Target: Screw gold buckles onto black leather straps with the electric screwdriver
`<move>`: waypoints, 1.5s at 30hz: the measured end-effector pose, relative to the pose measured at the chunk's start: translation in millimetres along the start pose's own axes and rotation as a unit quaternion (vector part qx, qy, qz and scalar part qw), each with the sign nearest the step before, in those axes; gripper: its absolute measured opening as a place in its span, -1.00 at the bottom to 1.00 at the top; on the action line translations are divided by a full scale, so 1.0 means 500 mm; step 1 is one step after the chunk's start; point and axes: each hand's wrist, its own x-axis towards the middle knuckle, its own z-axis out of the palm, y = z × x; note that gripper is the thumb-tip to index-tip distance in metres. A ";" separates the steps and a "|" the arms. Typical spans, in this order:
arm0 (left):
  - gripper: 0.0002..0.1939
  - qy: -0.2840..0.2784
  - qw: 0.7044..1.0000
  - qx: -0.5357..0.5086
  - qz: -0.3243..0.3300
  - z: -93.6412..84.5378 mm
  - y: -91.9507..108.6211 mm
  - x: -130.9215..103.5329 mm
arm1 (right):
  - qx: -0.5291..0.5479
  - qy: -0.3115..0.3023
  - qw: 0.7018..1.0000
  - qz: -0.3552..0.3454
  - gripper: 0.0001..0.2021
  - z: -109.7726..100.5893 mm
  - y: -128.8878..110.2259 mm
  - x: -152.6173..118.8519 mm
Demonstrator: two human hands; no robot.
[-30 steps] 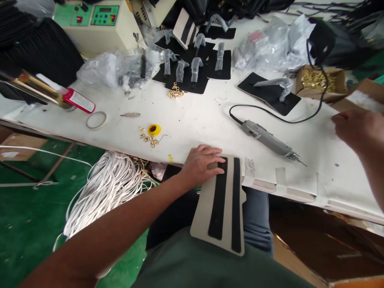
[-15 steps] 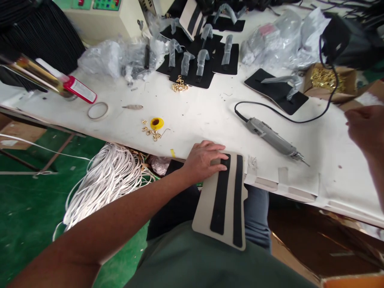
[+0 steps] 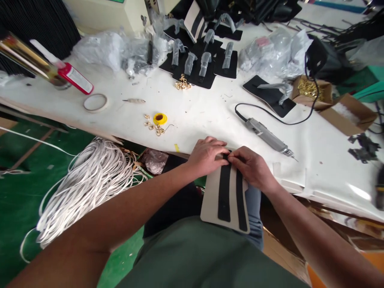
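A beige panel (image 3: 211, 200) with two black strips lies tilted between the table edge and my lap. My left hand (image 3: 207, 157) grips the panel's upper end, fingers bent over it and thumb near the top of a black strip (image 3: 224, 192). At the same spot my right hand (image 3: 250, 166) is closed in a pinch, its fingertips touching the left ones. Whatever small thing the right fingertips hold is hidden. To the right on the table rests a grey electric screwdriver (image 3: 267, 136) with its cable.
Gold metal pieces (image 3: 156, 128) lie by a yellow ring (image 3: 160, 118). Farther back are black panels (image 3: 207, 82) with plastic-wrapped handles. A tape roll (image 3: 95, 103) and red bottle (image 3: 78, 80) are left; small boxes (image 3: 348, 120) stand right. White cord (image 3: 81, 192) heaps on the floor.
My right hand has come from the far right of the table to the panel's upper end, meeting my left hand. The left hand stays on the panel, fingers more bent. The view has shifted slightly.
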 end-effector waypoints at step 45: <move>-0.72 0.011 1.000 0.006 -0.004 -0.007 0.001 -0.003 | -0.044 0.078 0.996 0.018 -0.66 -0.046 0.019 0.013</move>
